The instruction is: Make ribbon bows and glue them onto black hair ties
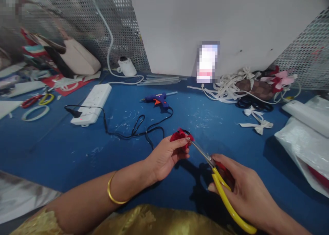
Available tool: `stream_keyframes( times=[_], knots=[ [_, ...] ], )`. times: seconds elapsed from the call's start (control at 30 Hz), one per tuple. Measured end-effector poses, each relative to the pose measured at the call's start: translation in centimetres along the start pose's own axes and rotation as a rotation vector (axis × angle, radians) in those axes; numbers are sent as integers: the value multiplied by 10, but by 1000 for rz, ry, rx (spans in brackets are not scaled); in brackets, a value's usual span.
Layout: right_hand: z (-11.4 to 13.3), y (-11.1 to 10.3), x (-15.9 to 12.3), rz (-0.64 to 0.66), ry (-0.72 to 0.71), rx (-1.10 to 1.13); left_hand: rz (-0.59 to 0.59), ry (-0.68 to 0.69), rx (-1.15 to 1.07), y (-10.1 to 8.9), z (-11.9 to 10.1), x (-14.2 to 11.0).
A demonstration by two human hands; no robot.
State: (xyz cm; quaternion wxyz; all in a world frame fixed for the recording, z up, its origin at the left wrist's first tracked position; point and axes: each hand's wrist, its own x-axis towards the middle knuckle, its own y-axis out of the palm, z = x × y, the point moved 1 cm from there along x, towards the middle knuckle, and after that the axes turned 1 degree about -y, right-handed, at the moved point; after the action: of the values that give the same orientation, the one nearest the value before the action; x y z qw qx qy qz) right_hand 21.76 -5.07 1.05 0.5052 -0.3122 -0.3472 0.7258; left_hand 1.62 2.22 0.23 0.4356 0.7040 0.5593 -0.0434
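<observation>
Near the middle of the table my left hand point(167, 159) is closed on a red ribbon bow point(177, 135), pinching it between thumb and fingers. A dark loop shows at the bow's upper edge, partly hidden. My right hand point(244, 187) is wrapped round a pair of scissors point(223, 194) with yellow and red handles. The blades point up and left, and their tips touch or lie right beside the bow at my left thumb. Whether the blades are fully closed is hard to tell. A blue glue gun point(159, 99) lies beyond my left hand.
A black cord point(123, 136) runs from the glue gun to a white power strip point(92, 103) at left. Clear glue sticks point(161, 79) lie behind. A lit phone point(207, 61) leans on the board. White ribbons point(228, 89), small white bows point(262, 126) and a plastic bag point(295, 139) are at right.
</observation>
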Motion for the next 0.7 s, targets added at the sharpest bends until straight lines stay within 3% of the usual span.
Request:
stream_keyframes(
  times=[0.7],
  knots=[
    [-3,-1,-3,21,-20,53,23,28,81,1,4,-1]
  ],
)
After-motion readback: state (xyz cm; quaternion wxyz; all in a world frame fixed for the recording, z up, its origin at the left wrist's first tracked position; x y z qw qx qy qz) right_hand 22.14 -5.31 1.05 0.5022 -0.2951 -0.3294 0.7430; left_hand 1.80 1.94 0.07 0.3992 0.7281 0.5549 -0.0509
